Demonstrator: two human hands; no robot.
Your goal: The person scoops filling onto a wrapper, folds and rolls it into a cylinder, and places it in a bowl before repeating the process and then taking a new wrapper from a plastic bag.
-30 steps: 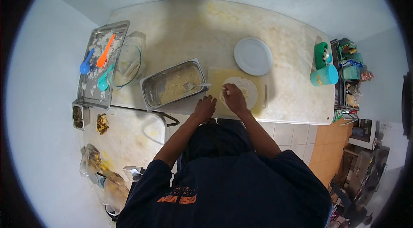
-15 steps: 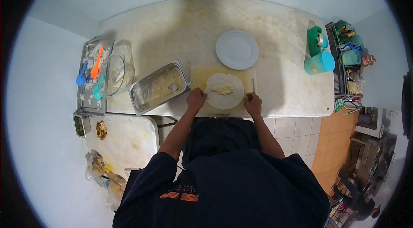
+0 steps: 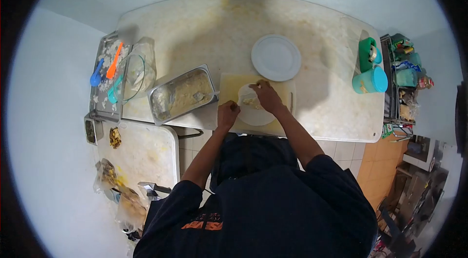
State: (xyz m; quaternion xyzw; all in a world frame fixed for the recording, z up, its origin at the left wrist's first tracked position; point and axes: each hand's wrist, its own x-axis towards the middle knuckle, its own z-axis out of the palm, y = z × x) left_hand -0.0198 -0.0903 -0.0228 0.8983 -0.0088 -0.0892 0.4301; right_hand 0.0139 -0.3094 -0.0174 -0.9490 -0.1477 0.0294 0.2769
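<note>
A thin round white wrapper [image 3: 257, 117] lies on a yellowish cutting board [image 3: 229, 80], with a pale, lumpy filling [image 3: 251, 102] heaped on its middle. My left hand [image 3: 228, 114] pinches the wrapper's left edge, its fingers closed. Reaching across the wrapper, my right hand [image 3: 267, 95] has its fingers closed at the far edge, which looks lifted a little toward the filling. That hand hides part of the wrapper and filling. Left of the board stands a steel pan [image 3: 181, 93] of similar pale filling, with a spoon lying in it.
A white plate [image 3: 276, 57] sits beyond the board. At far left, a metal tray [image 3: 101, 102] carries colored spoons beside a glass bowl [image 3: 134, 80]. A turquoise container [image 3: 370, 81] stands at the right. A lower side table [image 3: 146, 151] holds plastic bags.
My right hand has moved from the wrapper's right side up and left to its far edge. My left hand still holds the left edge. The camera view has shifted slightly.
</note>
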